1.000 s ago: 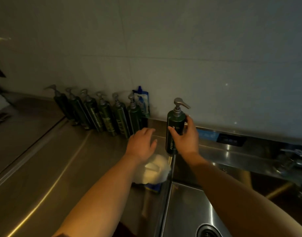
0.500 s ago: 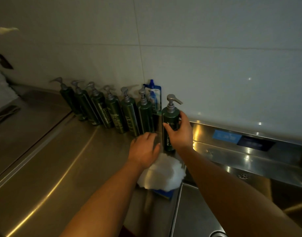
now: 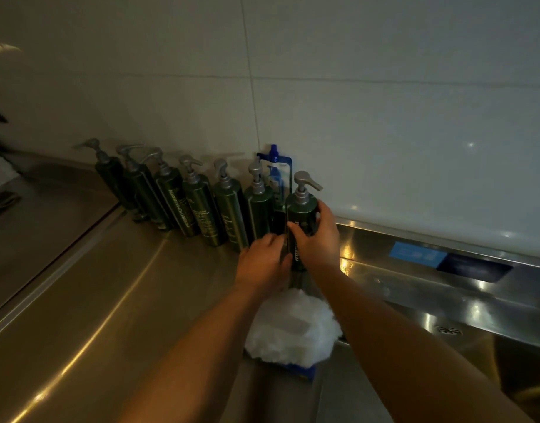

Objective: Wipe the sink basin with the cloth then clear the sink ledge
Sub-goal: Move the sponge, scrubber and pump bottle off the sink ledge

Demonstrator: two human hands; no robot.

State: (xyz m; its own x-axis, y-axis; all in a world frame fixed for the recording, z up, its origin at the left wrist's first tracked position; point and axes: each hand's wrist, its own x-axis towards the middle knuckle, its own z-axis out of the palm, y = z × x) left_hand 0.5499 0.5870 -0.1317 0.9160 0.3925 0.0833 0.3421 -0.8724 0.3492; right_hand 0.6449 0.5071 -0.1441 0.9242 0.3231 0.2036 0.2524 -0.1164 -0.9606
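Note:
My right hand grips a dark green pump bottle upright, just right of a row of several matching green pump bottles that stand along the wall. The held bottle stands close beside the last one in the row. My left hand touches the held bottle's lower left side with relaxed fingers. A white fluffy cloth lies bunched on the steel ledge below both wrists, over a small blue item. The sink basin shows only at the lower right corner.
A blue bottle in a blue holder sits against the tiled wall behind the row. The steel sink ledge runs right, with a blue label and a round overflow grille. A wide steel counter stretches left.
My right hand has carried the pump bottle left from the sink ledge to the right end of the row. My left hand has risen from over the cloth to the bottle.

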